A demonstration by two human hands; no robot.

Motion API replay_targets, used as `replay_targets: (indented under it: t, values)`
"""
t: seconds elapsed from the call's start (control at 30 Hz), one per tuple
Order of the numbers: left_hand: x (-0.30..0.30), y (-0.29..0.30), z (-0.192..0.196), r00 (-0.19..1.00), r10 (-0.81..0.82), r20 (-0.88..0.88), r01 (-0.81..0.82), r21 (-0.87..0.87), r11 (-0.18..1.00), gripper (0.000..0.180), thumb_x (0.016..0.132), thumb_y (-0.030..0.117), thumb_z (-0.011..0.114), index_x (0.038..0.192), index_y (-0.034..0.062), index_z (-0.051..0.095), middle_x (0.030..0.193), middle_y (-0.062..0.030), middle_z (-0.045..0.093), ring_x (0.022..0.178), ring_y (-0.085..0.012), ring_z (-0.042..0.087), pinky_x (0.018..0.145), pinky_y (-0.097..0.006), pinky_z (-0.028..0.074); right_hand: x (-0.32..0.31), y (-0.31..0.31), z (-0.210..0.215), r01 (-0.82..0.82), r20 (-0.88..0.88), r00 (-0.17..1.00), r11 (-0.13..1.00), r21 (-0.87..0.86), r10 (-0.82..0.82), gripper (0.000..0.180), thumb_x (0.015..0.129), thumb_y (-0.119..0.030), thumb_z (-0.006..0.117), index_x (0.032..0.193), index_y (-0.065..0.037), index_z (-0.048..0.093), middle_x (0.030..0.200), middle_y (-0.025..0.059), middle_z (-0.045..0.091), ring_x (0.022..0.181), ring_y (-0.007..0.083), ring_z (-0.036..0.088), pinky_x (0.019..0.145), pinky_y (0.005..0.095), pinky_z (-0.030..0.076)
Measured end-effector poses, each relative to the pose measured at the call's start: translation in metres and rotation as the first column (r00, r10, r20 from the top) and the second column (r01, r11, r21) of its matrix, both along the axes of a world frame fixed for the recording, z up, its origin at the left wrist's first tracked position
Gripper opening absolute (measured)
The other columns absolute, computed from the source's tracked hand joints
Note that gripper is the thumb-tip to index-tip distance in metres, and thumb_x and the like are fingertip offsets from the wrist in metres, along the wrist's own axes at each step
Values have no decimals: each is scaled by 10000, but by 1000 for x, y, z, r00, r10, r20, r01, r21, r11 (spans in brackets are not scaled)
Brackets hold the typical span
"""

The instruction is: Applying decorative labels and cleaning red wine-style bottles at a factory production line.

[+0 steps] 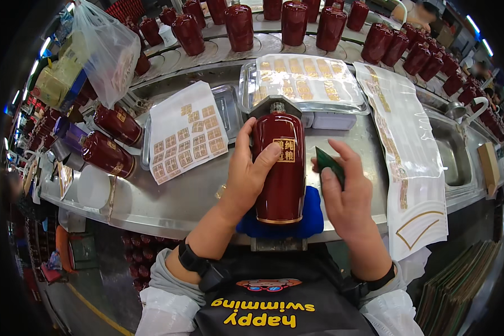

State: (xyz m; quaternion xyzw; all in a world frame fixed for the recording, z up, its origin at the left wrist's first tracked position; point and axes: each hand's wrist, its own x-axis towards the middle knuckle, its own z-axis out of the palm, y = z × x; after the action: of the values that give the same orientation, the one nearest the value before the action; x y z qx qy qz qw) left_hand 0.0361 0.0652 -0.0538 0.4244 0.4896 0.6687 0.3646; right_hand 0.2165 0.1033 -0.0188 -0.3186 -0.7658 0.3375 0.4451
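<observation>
A glossy dark red bottle (pixel 279 190) lies tilted in front of me, its clear neck pointing away and its base on a blue cloth (pixel 315 215). A square gold label sits on its upper face. My left hand (pixel 249 171) is wrapped round the bottle's left side, with the thumb on the label's edge. Just right of the bottle and apart from it, my right hand (pixel 350 187) pinches a flat, dark green scraper-like piece (pixel 329 165) between thumb and fingers. Behind the bottle's neck is a dark angular support (pixel 263 106).
Left lies a white sheet of gold labels (pixel 179 159); a metal tray (pixel 246 92) behind holds more under clear film. Long decal sheets (pixel 409 173) hang over the right edge, beside a sink (pixel 456 154). Red bottles (pixel 238 28) line the far conveyor. A plastic bag (pixel 109 53) hangs left.
</observation>
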Motion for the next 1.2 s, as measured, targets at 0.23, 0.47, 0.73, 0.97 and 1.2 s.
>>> replay_targets:
  t: [0.23,0.47,0.73,0.97,1.2]
  values:
    - [0,2,-2,1000,-3,-14,3,4,1000,708,934,294,613,1401,-108,266,1307,-221,483,1198,-230,492,1027,-333,384,-2,-10,-4,-147,-111,988,877,-458,108,201,915,-121,543,1067,10,521,809,89,610,724,139,562,673,301,465]
    - [-1,0,-1,999,-2,-35,2,-5,1000,719,933,306,612,1404,-109,261,1321,-221,478,1205,-232,490,1034,-333,376,-8,-9,-5,-129,-99,991,881,-456,94,180,917,-138,543,1016,13,541,809,113,617,723,160,569,680,313,471]
    - [1,-1,-4,999,13,-43,-13,8,1000,713,935,299,608,1406,-107,259,1312,-220,487,1200,-231,492,1035,-333,375,-7,-8,-6,-112,-57,994,889,-443,97,181,914,-142,543,999,18,547,784,128,612,704,185,581,672,320,474]
    - [-1,3,-2,999,9,-42,-8,23,1000,684,936,295,606,1390,-105,287,1265,-207,519,1152,-216,516,1000,-326,402,-9,-5,-5,-79,-5,997,923,-378,83,185,909,-153,547,991,13,551,765,138,602,686,202,576,662,328,473]
    - [-2,5,-2,1000,-19,-8,19,28,999,688,935,303,612,1382,-109,290,1271,-196,514,1152,-203,512,999,-312,401,-11,-2,-7,-93,-27,996,931,-352,89,191,907,-151,546,989,22,549,761,135,599,677,193,567,655,328,471]
